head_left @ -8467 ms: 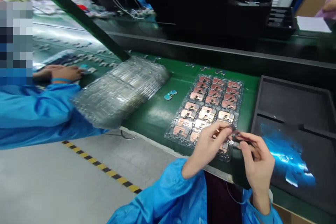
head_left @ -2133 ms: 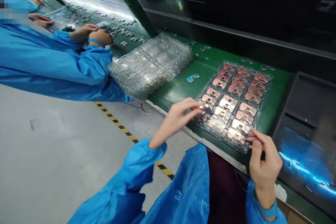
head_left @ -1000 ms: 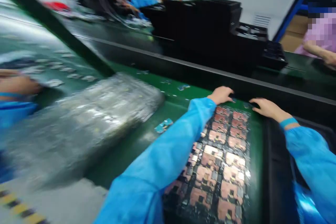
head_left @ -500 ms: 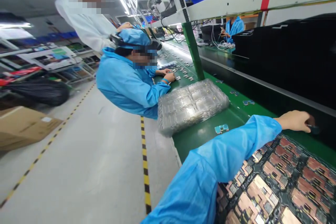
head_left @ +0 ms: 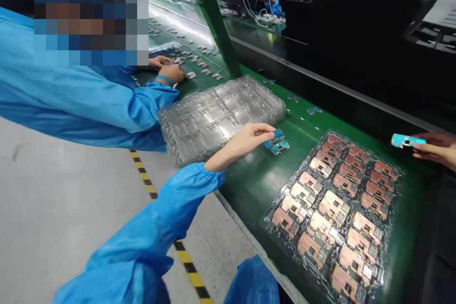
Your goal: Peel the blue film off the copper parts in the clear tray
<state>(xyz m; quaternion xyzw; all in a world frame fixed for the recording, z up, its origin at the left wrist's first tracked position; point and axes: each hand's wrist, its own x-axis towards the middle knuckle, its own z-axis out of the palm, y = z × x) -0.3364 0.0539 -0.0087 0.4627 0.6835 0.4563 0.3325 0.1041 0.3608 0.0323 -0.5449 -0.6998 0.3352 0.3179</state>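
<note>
My left hand (head_left: pixel 247 141) has its fingers closed on the edge of a blue circuit board (head_left: pixel 273 137), low over the green bench. A second blue circuit board (head_left: pixel 281 147) shows right beside it; whether the two touch I cannot tell. At the right edge, my right hand (head_left: pixel 440 149), partly cut off, pinches another bright blue circuit board (head_left: pixel 404 140) above the bench. Between the hands lies a clear tray (head_left: pixel 265 222) filled with rows of copper-coloured circuit boards.
A stack of clear plastic trays (head_left: pixel 221 118) stands beyond my left hand. Several small boards (head_left: pixel 314 110) lie along the back of the green bench (head_left: pixel 245 204). A green post (head_left: pixel 213 19) rises behind the stack. A co-worker's hand (head_left: pixel 173 73) works at the left; black trays (head_left: pixel 342 23) stand behind.
My left hand has come back from the far right to the board left of the filled tray. The view has shifted, bringing my right hand and more of the filled tray into sight.
</note>
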